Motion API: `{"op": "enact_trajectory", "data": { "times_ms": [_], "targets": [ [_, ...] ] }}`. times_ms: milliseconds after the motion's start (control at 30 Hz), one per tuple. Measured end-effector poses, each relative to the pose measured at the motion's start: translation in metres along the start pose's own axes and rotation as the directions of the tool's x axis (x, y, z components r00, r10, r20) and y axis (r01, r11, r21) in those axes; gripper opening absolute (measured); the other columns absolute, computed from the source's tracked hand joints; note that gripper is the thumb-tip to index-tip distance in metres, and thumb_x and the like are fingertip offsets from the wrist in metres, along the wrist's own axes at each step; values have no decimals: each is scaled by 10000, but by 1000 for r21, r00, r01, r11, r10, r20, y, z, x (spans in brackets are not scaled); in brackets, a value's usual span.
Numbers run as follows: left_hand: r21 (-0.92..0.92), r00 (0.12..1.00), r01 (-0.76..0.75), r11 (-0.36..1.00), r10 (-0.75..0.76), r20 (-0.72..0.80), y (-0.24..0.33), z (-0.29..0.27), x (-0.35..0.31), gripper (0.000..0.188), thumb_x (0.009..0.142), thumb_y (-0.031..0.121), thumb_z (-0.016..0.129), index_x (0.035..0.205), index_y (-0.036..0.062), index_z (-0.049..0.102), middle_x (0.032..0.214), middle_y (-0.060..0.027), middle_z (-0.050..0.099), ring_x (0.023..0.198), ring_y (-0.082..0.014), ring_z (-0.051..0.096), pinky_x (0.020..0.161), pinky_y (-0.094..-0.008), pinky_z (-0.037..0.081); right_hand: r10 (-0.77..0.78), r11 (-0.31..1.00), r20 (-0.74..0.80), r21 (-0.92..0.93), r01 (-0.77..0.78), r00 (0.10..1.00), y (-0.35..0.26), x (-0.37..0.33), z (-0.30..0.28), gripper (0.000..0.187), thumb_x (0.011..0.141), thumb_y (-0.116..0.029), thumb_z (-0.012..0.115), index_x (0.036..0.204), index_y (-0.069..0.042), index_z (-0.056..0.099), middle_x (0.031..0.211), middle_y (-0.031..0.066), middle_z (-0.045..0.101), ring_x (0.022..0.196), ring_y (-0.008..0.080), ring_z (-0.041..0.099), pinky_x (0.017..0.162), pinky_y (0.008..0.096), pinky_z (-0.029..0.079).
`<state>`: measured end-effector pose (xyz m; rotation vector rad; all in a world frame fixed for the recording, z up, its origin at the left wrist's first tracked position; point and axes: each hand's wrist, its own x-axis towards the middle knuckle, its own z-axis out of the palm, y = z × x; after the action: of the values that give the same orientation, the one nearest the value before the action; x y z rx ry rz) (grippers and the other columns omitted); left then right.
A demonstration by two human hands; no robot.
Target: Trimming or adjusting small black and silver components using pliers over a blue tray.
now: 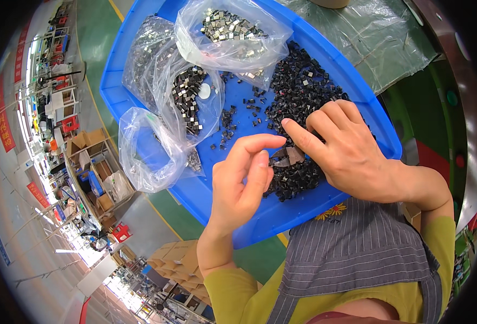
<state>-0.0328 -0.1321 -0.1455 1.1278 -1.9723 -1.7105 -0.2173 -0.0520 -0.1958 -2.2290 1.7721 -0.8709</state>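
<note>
My left hand (239, 181) hovers over the near part of a blue tray (252, 229). Its index finger reaches right, and its thumb lies against the curled fingers; anything held there is too small to make out. My right hand (344, 148) is over a heap of small black parts (306, 81), index finger pointing left toward my left fingertips, the other fingers bent. Its thumb is hidden, and so is whatever it grips. Just under that index finger, flat brownish pieces (294, 155) show between the hands. More black parts (289, 183) lie below them.
Clear plastic bags of small silver-and-black parts (230, 27) (187, 92) fill the tray's far left side. An open clear bag (146, 156) hangs near its left rim. Clear plastic sheeting (368, 40) covers a surface behind. Cardboard boxes (181, 264) stand at lower left.
</note>
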Motion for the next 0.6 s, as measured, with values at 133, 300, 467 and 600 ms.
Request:
{"op": "enact_trajectory", "data": {
  "times_ms": [133, 300, 467, 600],
  "targets": [
    [104, 999, -43, 994, 43, 0, 0, 2, 2, 238, 977, 24, 416, 1127, -7, 597, 549, 17, 489, 488, -31, 445, 458, -204, 343, -19, 996, 0, -88, 19, 1000, 1, 0, 0, 399, 732, -101, 579, 1117, 3, 574, 826, 72, 490, 829, 231, 493, 765, 350, 395],
    [161, 1000, -22, 987, 24, -11, 2, 5, 1, 250, 980, 25, 405, 1125, 11, 609, 549, 12, 490, 483, -42, 454, 455, -207, 346, -12, 992, 26, -125, 15, 1000, 0, -1, 1, 408, 737, -111, 574, 1128, 8, 568, 834, 72, 494, 837, 230, 493, 782, 356, 391],
    [172, 1000, -11, 985, 10, 8, -1, 3, 3, 249, 984, 36, 405, 1121, 24, 612, 547, 13, 488, 482, -41, 449, 452, -207, 344, -6, 989, 52, -149, 13, 999, -1, -2, 1, 442, 740, -120, 571, 1160, 17, 553, 829, 66, 489, 827, 217, 484, 762, 348, 374],
    [169, 999, -5, 986, -1, 35, -2, 4, 5, 249, 992, 56, 400, 1117, 25, 612, 550, 12, 488, 480, -38, 439, 449, -204, 334, -5, 986, 73, -168, 17, 997, -2, -2, 0, 445, 749, -125, 566, 1170, 20, 555, 817, 59, 481, 815, 209, 479, 736, 338, 364]
  ]
}}
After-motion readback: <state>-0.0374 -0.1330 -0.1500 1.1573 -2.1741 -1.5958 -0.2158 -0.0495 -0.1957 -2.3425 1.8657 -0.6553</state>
